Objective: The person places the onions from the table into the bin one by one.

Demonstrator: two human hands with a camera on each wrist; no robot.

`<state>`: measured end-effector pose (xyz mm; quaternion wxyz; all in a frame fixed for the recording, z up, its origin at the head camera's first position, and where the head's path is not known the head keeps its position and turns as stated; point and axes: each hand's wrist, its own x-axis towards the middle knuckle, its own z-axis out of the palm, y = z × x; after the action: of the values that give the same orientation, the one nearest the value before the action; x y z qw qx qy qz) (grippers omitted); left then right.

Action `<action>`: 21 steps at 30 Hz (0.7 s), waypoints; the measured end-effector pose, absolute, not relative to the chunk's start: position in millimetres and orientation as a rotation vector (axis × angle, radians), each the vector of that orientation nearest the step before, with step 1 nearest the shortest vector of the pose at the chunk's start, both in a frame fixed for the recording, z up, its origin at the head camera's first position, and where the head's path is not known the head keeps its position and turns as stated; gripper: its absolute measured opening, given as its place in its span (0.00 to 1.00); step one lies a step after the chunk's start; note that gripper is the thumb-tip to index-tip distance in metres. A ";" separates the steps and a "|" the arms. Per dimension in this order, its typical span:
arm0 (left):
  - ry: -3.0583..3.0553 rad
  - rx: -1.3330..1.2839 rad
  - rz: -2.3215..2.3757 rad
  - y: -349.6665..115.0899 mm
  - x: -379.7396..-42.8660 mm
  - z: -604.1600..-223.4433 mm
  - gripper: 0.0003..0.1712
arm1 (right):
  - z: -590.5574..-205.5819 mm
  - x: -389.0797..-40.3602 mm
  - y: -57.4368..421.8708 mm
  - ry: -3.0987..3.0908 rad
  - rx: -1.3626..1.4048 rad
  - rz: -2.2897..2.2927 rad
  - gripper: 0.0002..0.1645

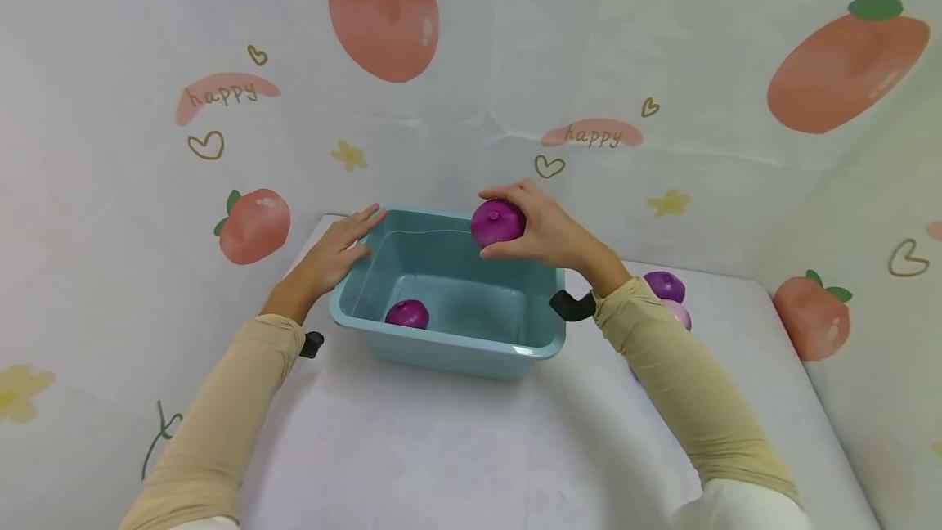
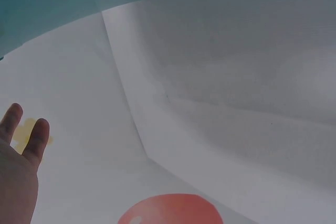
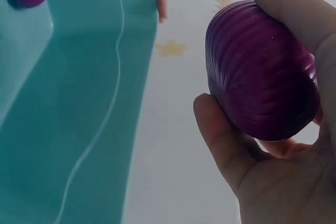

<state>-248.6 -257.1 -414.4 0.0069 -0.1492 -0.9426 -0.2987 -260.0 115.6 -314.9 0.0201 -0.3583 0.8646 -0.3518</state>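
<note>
The right hand [image 1: 546, 229] grips an onion [image 1: 495, 222], the outstretched left hand [image 1: 331, 256] at the tub [image 1: 449, 357]; only the head view shows tabletop [image 1: 441, 448] onions [image 1: 666, 285].

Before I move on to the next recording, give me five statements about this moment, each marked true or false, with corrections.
1. The right grip holds a purple onion. True.
2. The blue-green tub is turned upside down. False: it stands upright, open side up.
3. Another onion lies inside the tub. True.
4. The left grip holds an onion too. False: it is at the tub's left edge, with no onion in it.
5. To the right of the tub, a dark purple round item sits on the white table. True.
</note>
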 end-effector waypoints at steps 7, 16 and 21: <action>-2.944 -0.458 -0.941 -258.1 -248.1 -417.6 0.37 | -331.9 -274.5 77.4 2.542 -1.086 -1.148 0.49; -2.935 -0.459 -0.950 -259.8 -247.7 -414.8 0.38 | -360.4 -290.8 35.8 2.483 -1.198 -1.043 0.47; -2.938 -0.481 -0.950 -259.6 -248.9 -415.7 0.37 | -373.2 -294.9 23.0 2.459 -1.125 -1.017 0.48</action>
<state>-248.9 -259.6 -415.7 0.0084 -0.1539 -0.9401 -0.3040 -294.9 23.0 -373.2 0.1260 -0.3863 0.8443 -0.3494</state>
